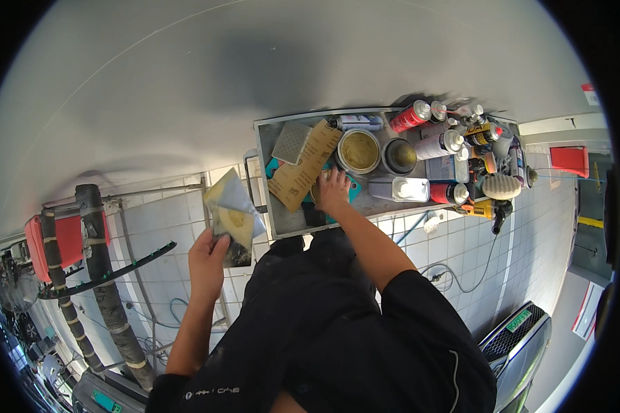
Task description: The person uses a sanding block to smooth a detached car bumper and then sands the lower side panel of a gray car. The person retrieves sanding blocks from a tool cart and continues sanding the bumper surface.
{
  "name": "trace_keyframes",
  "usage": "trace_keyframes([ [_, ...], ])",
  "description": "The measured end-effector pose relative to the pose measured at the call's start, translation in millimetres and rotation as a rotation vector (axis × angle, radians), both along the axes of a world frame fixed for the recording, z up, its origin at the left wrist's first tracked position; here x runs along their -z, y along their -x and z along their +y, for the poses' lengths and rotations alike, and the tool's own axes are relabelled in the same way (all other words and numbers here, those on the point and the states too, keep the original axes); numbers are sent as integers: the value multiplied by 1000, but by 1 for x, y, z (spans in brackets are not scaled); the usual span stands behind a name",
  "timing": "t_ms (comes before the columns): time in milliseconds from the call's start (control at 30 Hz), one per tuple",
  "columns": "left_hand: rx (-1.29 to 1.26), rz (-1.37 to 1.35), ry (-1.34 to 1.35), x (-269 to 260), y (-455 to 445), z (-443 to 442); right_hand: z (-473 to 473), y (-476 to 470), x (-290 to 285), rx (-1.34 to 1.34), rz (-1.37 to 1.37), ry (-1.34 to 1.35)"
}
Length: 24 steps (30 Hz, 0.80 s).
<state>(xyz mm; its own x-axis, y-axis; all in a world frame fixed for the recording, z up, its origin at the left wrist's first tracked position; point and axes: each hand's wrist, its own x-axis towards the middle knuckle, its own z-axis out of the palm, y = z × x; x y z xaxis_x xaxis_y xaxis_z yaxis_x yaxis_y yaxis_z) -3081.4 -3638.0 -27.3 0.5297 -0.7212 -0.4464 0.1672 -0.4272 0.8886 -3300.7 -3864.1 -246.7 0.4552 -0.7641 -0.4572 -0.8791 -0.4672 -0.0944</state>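
My left hand [212, 260] grips flat putty spreaders [236, 219], fanned over each other beside the cart's left end. Their faces carry yellow filler, and one corner is dark and dirty. My right hand [334, 190] reaches into the grey metal tray cart [310, 231], its bent fingers over a teal item [355, 189]. Whether those fingers hold anything is hidden. Just left of that hand lies a brown sandpaper sheet [305, 168] with printing on its back, partly over a perforated grey pad [292, 142]. Behind it stands an open can of yellowish filler [359, 151].
Beside the can sits a dark round container [399, 156]. Spray cans [440, 144], a white-capped bottle [412, 189], a foam polishing pad [501, 186] and a yellow power tool [479, 209] crowd the right side. A wrapped-post rack [106, 268] stands left; a cable [462, 289] crosses the tiles.
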Motion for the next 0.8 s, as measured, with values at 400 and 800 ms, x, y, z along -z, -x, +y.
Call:
trace_keyframes([
  [400,-455,55,28,10,94,48,-47,70,-62,242,-706,452],
  [800,-652,8,43,-10,173,92,-162,7,-53,173,-15,-67],
])
